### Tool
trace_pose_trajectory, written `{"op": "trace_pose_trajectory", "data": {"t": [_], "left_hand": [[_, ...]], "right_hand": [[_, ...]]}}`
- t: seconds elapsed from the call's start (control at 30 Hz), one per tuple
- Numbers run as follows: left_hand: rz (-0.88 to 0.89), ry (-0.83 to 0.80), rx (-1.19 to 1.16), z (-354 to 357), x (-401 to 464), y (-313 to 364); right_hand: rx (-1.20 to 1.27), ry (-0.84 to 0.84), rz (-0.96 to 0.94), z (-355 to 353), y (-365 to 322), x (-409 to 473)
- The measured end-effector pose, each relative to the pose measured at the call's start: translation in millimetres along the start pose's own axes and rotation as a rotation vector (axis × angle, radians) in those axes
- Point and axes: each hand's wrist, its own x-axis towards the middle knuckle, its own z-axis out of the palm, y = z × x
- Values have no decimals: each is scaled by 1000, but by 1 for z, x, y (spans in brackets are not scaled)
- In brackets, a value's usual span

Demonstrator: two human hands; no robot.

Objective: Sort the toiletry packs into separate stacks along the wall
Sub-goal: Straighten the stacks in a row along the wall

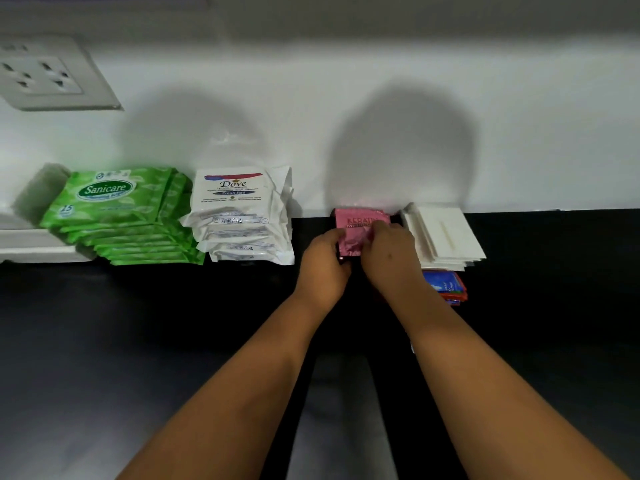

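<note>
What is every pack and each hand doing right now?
Sanicare wipes: stacked by wall.
Dove packs: stacked beside them.
Pink Keratin sachets: held by both hands.
White packets: stacked.
Blue-red sachets: lying in front.
Left hand: gripping.
Right hand: gripping.

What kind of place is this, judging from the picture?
Probably a home or hotel room counter, though I cannot be sure. A dark countertop runs along a white wall with a power socket, and green wipe packs and white Dove packs are stacked there.
</note>
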Motion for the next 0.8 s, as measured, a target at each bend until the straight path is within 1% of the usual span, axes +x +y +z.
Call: {"op": "trace_pose_trajectory", "data": {"t": [0.07,0.2,0.27,0.37,0.47,0.53,0.63,0.8], "left_hand": [[-6,23,-8,-4,-4,-2],[1,93,30,-13,-11,-8],[11,156,-19,-14,-20,-7],[-8,218,-33,-11,-32,-11],[-36,253,-24,-9,-38,-16],[-27,298,9,-10,-38,-15],[8,363,88,-15,-37,-11],[75,370,212,-23,-41,-12]], "right_hand": [[13,-12,-20,3,-4,0],[119,14,-93,10,-10,-1],[149,6,-109,14,-12,-1],[181,47,-98,16,-12,-4],[151,64,-29,13,-10,-6],[140,19,-1,12,-8,-5],[168,-8,-10,12,-10,-4],[210,-40,-47,13,-22,-5]]}}
